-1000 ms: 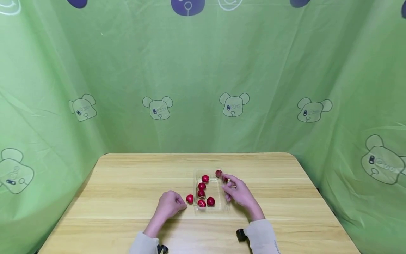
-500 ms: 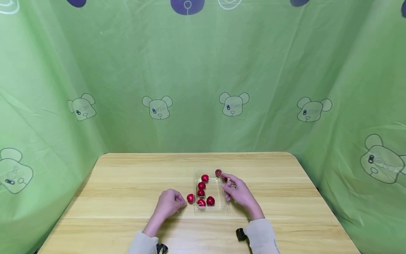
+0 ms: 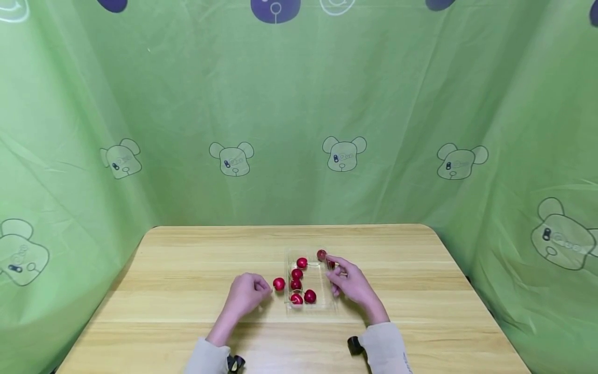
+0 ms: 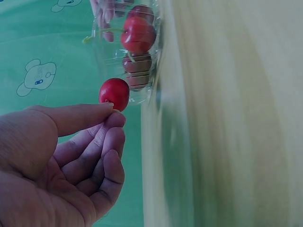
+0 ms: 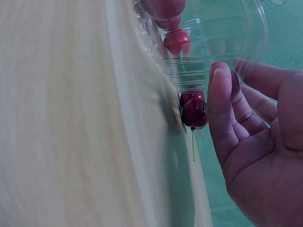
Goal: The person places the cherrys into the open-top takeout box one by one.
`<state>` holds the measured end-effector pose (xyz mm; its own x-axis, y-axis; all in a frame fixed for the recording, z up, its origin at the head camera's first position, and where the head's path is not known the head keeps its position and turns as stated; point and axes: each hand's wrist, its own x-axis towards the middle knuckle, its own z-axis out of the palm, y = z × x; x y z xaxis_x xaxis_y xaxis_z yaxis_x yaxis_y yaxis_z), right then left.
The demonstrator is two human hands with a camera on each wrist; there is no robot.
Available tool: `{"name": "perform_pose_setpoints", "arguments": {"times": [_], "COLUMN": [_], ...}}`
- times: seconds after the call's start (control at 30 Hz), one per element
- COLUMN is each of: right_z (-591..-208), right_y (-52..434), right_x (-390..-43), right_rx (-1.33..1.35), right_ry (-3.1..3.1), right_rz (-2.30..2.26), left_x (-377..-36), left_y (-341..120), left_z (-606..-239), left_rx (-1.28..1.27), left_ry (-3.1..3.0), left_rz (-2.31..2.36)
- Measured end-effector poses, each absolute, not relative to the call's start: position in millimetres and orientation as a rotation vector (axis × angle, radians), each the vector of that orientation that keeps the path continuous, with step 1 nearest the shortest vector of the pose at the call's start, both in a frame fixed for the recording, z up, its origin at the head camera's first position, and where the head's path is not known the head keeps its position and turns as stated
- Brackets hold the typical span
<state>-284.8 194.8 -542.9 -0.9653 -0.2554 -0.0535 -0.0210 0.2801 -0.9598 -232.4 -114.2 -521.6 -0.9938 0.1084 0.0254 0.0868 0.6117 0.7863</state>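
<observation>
Bench (image 3: 196, 301) seen from the head. The left hand (image 3: 245, 297) pinches a red cherry (image 4: 114, 93) at its stem end between thumb and forefinger, just outside the left wall of a clear plastic box (image 3: 322, 285). The right hand (image 3: 351, 284) grips that box's right rim between thumb and fingers. Inside, five cherries (image 3: 297, 274) line the left side and near end; two further cherries (image 5: 194, 113) lie by the far right corner, near the right hand.
</observation>
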Motion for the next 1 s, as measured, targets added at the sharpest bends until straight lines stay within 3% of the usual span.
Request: {"name": "perform_pose_setpoints", "arguments": {"times": [1.0], "right_z": [-542.8], "right_y": [194.8], "right_x": [-284.1], "right_rx": [-0.257], "right_ry": [2.366], "right_rz": [-1.748], "left_x": [-243.9], "left_y": [-111.9], "left_z": [-494.7], "left_rx": [0.261], "left_ry": [2.916], "left_rz": [1.377]}}
